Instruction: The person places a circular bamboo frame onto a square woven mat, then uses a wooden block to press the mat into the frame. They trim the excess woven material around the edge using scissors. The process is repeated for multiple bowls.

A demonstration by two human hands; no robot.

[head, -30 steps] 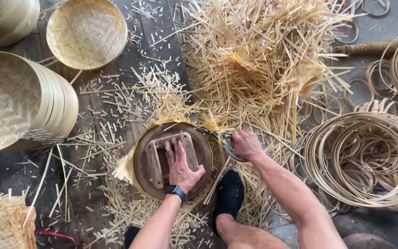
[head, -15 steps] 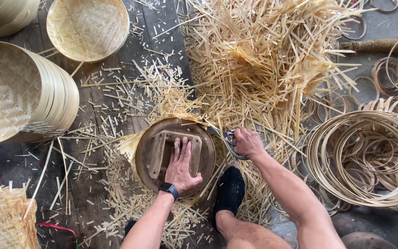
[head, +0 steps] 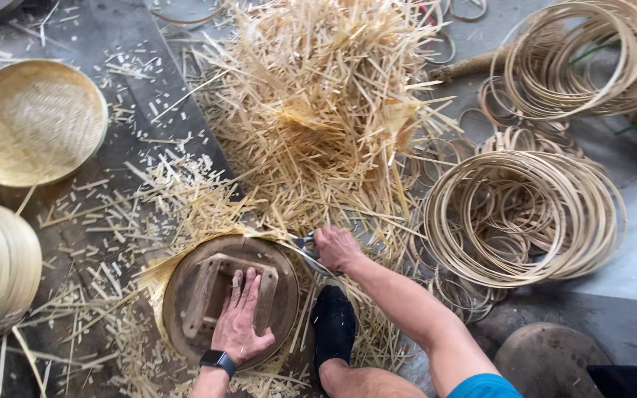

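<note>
Pressing flat on a round wooden form [head: 186, 295] on the floor, the left hand [head: 241, 320] lies open; the right hand [head: 337, 249] clamps scissors [head: 305, 249] at its rim. Untrimmed strips [head: 158, 274] remain on the left edge.

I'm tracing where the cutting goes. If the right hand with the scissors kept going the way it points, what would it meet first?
Probably the straw fringe along the round wooden form's upper rim; the scissors in the right hand point left. Depth is unclear.
</note>
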